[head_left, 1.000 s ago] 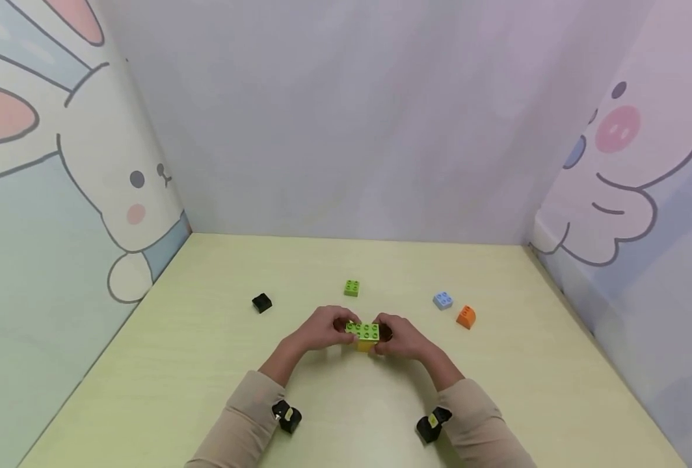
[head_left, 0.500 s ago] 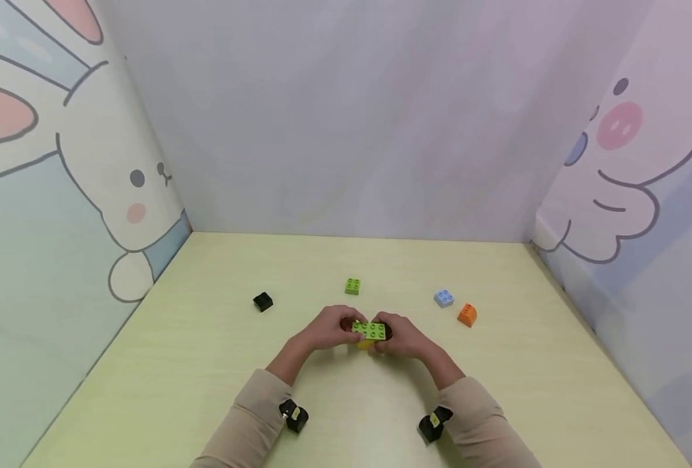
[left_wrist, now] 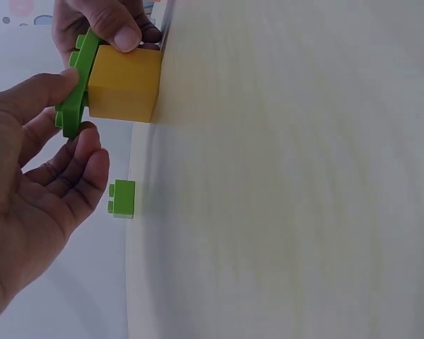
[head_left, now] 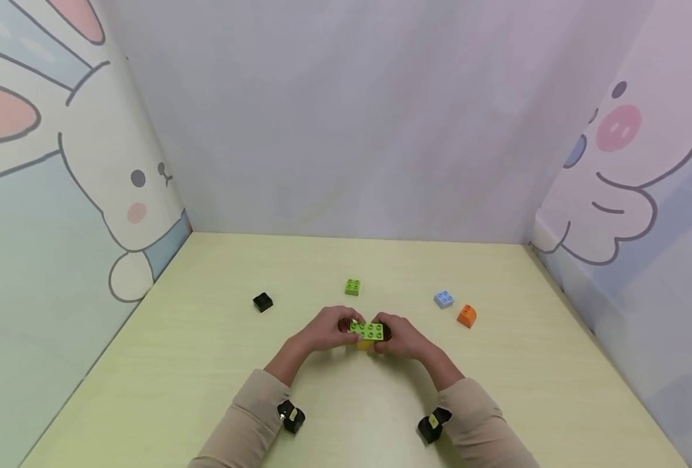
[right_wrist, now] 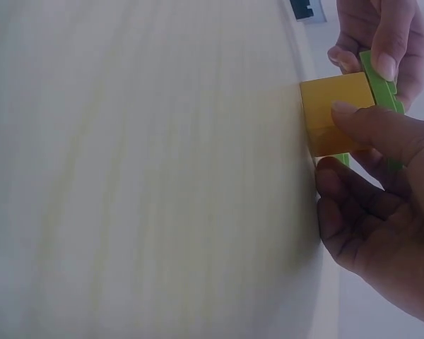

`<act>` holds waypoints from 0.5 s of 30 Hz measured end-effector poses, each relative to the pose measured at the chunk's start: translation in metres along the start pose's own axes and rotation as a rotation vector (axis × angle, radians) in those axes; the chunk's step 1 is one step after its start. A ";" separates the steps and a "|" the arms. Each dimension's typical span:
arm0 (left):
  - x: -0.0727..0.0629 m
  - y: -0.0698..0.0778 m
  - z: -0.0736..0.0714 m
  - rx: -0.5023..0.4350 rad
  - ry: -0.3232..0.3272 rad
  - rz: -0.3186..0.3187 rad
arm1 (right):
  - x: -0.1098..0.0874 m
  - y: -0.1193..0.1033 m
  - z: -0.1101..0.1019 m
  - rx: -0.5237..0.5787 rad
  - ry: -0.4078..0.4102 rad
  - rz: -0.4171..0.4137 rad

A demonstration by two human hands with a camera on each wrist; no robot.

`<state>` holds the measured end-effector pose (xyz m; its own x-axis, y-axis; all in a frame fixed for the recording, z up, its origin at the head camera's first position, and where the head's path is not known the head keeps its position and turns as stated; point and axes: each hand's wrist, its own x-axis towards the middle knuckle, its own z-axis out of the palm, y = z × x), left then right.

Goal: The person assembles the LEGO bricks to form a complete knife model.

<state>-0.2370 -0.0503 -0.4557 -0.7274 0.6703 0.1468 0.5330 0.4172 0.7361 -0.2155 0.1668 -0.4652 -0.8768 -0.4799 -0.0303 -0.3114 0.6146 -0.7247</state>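
A flat green building brick (head_left: 371,331) with studs on top lies over a plain yellow building block (left_wrist: 125,83), reaching past it on the left. My left hand (head_left: 328,328) pinches the green brick's left end between thumb and fingers. From the other side my right hand (head_left: 401,336) holds the yellow block, its thumb on the block's near face. In the left wrist view the green brick (left_wrist: 80,85) leans slightly against the block's top. The yellow block (right_wrist: 332,116) is close over the table in the right wrist view.
Beyond the hands sits a small green brick (head_left: 352,287). A black brick (head_left: 263,302) is at the left; a light blue brick (head_left: 443,299) and an orange curved brick (head_left: 467,316) stand at the right. Printed cloth walls (head_left: 346,130) border the pale table (head_left: 205,390).
My left hand and the green brick have shifted a little right over the yellow block, then slightly back left. My right hand has stayed nearly still, and so have the loose bricks.
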 end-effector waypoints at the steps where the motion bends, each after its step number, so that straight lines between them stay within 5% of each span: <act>1: 0.000 0.000 0.000 0.008 -0.005 0.009 | 0.000 0.000 0.000 -0.001 0.000 0.000; 15: 0.002 0.003 -0.003 0.107 -0.042 0.049 | 0.000 -0.001 -0.002 0.010 -0.020 0.010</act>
<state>-0.2380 -0.0500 -0.4514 -0.6821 0.7154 0.1516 0.6120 0.4450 0.6538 -0.2157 0.1677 -0.4628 -0.8724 -0.4861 -0.0513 -0.2988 0.6134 -0.7311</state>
